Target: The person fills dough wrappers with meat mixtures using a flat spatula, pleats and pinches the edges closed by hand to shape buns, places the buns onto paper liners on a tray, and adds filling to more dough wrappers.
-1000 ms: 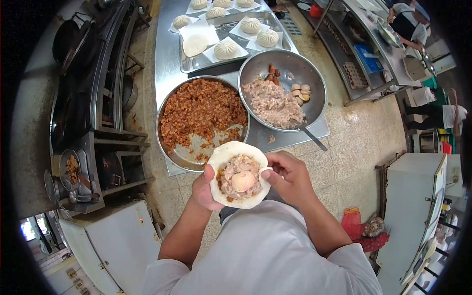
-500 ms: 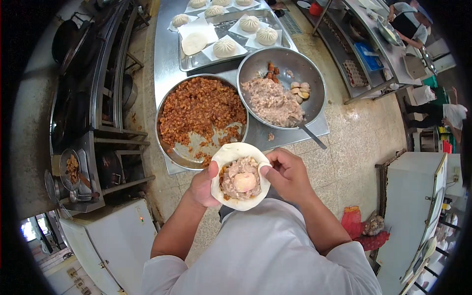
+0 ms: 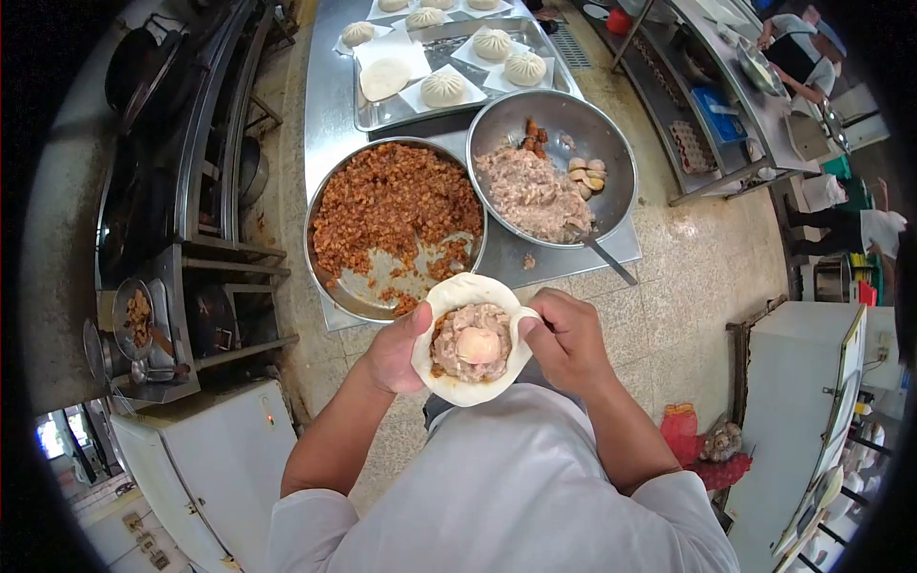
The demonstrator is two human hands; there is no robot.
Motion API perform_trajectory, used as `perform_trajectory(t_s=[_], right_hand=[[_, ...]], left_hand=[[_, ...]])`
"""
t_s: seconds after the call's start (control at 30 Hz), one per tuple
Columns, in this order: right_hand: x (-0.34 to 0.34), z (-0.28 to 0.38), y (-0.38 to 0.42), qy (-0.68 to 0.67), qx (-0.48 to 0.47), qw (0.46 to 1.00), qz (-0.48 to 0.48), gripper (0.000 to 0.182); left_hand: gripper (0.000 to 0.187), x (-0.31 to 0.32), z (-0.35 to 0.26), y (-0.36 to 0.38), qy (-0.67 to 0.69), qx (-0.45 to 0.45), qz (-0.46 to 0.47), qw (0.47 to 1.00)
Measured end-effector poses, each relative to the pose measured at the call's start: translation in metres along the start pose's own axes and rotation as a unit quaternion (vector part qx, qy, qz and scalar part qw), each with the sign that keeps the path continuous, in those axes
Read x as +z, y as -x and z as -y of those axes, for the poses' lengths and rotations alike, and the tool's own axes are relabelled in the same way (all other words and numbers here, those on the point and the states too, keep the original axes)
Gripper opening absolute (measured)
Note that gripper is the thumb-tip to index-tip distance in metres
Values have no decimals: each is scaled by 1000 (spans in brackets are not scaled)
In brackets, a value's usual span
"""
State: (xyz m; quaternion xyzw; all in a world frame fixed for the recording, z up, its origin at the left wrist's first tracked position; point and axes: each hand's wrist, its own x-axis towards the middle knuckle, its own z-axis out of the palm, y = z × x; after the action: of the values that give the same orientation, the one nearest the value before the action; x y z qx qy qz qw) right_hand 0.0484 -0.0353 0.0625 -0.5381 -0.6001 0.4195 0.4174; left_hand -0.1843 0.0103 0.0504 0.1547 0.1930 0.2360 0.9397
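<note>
White dough round [image 3: 442, 376] | open-faced | pinkish mince [image 3: 456, 332] w/ pale yolk-like pc [image 3: 478, 346] ctr

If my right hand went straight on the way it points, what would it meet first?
The dough wrapper, whose edge your right hand pinches; past that, probably the meat filling, though depth is unclear from this view.

Eight white buns [image 3: 442, 89], some cut off by the top edge, lay with one flat dough round [image 3: 384, 80]; there were one filled dough round [image 3: 441, 380], one tray [image 3: 374, 119], two large metal vessels [image 3: 609, 129] and one utensil handle [image 3: 611, 262]
</note>
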Motion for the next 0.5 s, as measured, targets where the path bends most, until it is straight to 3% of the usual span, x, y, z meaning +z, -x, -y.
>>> perform_trajectory(t_s=[0.03, 0.27, 0.37, 0.43, 0.5], right_hand=[[-1, 1, 0, 40, -46, 998, 11, 11], [9, 21, -9, -37, -14, 998, -39, 8], [5, 10, -3, 4, 15, 1000, 6, 7], [2, 3, -1, 59, -58, 996, 33, 10], [0, 8, 1, 51, -46, 997, 22, 10]], left_hand=[[93, 1, -1, 0, 1, 1, 0, 1000], [79, -2, -8, 3, -34, -39, 7, 999], [75, -5, -12, 1, -59, -59, 7, 996], [74, -3, -14, 1, -62, -67, 3, 996], [73, 5, -17, 2, -79, -77, -15, 994]])
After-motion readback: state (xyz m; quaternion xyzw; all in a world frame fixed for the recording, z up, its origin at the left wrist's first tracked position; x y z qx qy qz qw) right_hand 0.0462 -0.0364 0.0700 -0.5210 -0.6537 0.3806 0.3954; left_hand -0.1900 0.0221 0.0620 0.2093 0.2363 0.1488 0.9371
